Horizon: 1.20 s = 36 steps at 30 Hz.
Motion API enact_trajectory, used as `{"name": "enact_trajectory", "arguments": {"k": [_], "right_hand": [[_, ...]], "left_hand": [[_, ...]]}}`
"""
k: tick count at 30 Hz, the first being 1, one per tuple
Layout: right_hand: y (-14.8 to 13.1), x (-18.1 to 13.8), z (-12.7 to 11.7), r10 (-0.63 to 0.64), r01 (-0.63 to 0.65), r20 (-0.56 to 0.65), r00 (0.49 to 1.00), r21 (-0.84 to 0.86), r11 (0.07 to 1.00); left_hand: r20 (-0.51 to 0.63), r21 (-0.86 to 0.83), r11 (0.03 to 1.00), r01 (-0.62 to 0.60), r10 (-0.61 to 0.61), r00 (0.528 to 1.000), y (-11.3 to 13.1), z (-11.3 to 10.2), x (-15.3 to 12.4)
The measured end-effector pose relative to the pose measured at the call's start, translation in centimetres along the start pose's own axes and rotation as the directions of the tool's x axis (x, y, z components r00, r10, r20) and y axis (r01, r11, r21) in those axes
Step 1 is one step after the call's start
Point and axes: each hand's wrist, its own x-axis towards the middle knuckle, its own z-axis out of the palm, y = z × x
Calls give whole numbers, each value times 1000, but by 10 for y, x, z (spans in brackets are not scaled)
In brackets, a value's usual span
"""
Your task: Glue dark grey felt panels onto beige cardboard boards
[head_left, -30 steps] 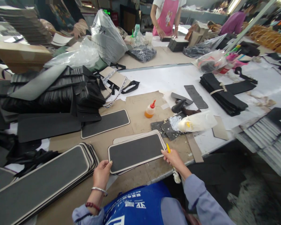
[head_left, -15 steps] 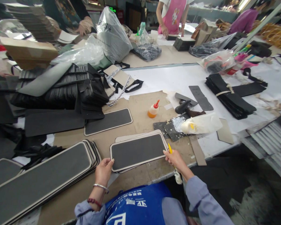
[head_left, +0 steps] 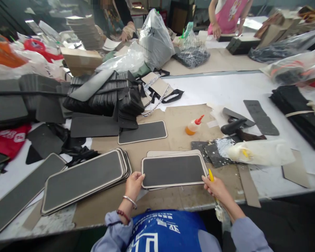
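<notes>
At the bottom centre of the frame I see a blue apron [head_left: 165,231] with white lettering, close against the worktop [head_left: 107,206]. Just above it, the left hand [head_left: 134,184], with a bangle and red beads at the wrist, has its fingers pinched on the lower left corner of a dark panel [head_left: 174,171] with a pale border. The right hand [head_left: 215,188] has its fingers closed on that panel's lower right corner and around a yellow tool [head_left: 211,175]; a frayed white tuft [head_left: 218,212] hangs beneath the hand. The panel lies at the lower centre, over at least one more pale-edged piece that peeks out behind it. To its left sits a neat stack of similar panels [head_left: 84,183], with another panel [head_left: 23,194] slanting beyond at the lower left. Past the hands, a red-tipped bottle [head_left: 191,127] of orange liquid leans right of centre, and a milky container [head_left: 262,152] lies on its side to its right. A heap of black pieces [head_left: 99,99] fills the middle left, while a tied black bundle [head_left: 296,113] rests at the right edge. Farthest off, along the top, there's a grey plastic bag [head_left: 156,42], and a person in a pink apron [head_left: 229,15] has both hands down near dark blocks [head_left: 243,45].
</notes>
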Motion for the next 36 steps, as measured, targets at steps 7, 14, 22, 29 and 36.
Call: {"name": "enact_trajectory", "arguments": {"k": [7, 14, 22, 29, 36], "right_hand": [[1, -2, -6, -1, 0, -19, 1000, -40, 999], [-10, 7, -23, -368, 212, -205, 907, -532, 820], [-20, 13, -2, -387, 174, -187, 903, -665, 727], [-22, 18, -9, -322, 183, -172, 931, -544, 819], [-27, 10, -30, -379, 348, -50, 924, -299, 889]], "left_hand": [[43, -52, 998, 30, -28, 999, 0, -4, -1], [61, 47, 998, 42, -45, 997, 6, -3, -5], [-8, 370, 915, -159, 175, 985, 34, -2, -28], [21, 128, 987, -95, 93, 995, 15, 0, -12], [63, -73, 997, -40, 45, 997, 17, 2, -15]]}}
